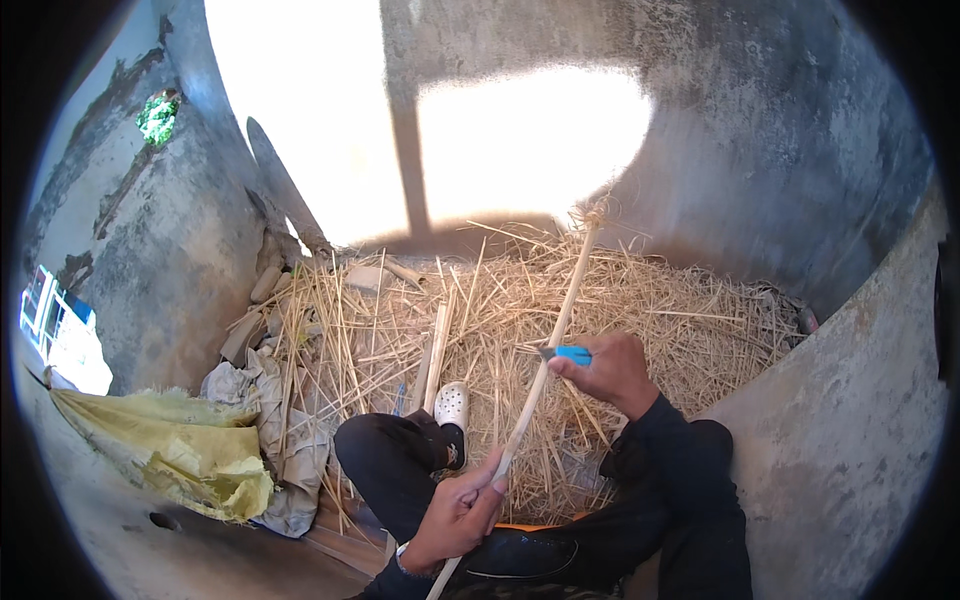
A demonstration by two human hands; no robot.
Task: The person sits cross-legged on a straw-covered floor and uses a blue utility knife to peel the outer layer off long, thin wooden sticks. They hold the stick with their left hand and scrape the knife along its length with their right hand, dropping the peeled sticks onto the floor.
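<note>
A long pale wooden strip (pixel 552 365) slants across my lap, its far end raised over a bed of straw-like shavings. My left hand (pixel 463 512) is closed around its lower part, thumb on top. In my right hand (pixel 612 370) is a knife with a blue handle (pixel 573 355). Its short dark blade rests against or just beside the strip, about midway along; the exact contact is too small to tell. Several more pale strips (pixel 438 355) lean beyond my bent left leg, next to the white clog (pixel 452 405) on my foot.
Thin shavings (pixel 690 315) cover the floor ahead, up to the concrete wall (pixel 740 150), where bright sunlight falls. At left lie a yellow cloth or sack (pixel 190 455) and a crumpled grey sack (pixel 290 440). A low concrete wall (pixel 840 420) rises close on my right.
</note>
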